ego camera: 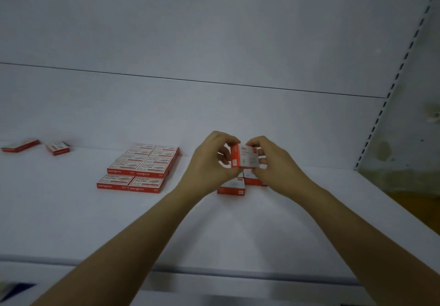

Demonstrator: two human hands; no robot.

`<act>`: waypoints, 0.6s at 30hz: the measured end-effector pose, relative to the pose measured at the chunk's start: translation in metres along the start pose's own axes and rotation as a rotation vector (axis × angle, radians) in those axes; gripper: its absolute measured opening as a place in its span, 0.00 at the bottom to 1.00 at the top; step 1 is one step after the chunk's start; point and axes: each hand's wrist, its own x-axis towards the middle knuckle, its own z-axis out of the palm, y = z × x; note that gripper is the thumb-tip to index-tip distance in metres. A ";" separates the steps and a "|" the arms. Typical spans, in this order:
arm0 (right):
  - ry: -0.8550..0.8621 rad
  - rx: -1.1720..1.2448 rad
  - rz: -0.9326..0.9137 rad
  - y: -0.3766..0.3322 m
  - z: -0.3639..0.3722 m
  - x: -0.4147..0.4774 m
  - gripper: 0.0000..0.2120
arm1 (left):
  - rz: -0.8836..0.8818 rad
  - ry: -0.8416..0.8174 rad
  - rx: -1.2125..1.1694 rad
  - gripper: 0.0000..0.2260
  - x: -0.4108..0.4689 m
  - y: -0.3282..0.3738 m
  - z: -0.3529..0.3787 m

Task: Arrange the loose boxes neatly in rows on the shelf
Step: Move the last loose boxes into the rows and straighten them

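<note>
I look across the white shelf [238, 234], which fills most of the view. The biggest thing on it is the tidy block of red boxes [140, 167], two columns by five rows, left of centre; that part looks done. To its right, my left grip [214, 160] and right grip [269, 160] meet, both pinching one box [247, 158] in their fingertips, lifted off the shelf and tilted. Just beneath lie two more boxes [231, 186], partly hidden. Far left, two loose boxes [58, 148] sit askew. I judge about two-thirds arranged, five left to place.
</note>
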 end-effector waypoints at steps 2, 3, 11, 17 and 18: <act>-0.004 0.052 0.003 0.004 0.003 -0.003 0.19 | 0.066 -0.024 0.033 0.19 0.000 0.003 0.001; -0.003 0.068 0.004 0.005 0.003 -0.004 0.19 | 0.086 -0.034 0.041 0.18 0.000 0.004 0.002; 0.165 -0.188 -0.157 0.007 -0.003 -0.010 0.22 | -0.005 0.062 0.039 0.19 0.006 -0.015 0.011; 0.220 -0.274 -0.192 0.012 -0.005 -0.008 0.23 | 0.045 0.115 0.064 0.18 0.014 -0.022 0.026; 0.200 -0.274 -0.184 0.015 -0.007 -0.007 0.23 | 0.046 0.095 0.073 0.19 0.015 -0.024 0.026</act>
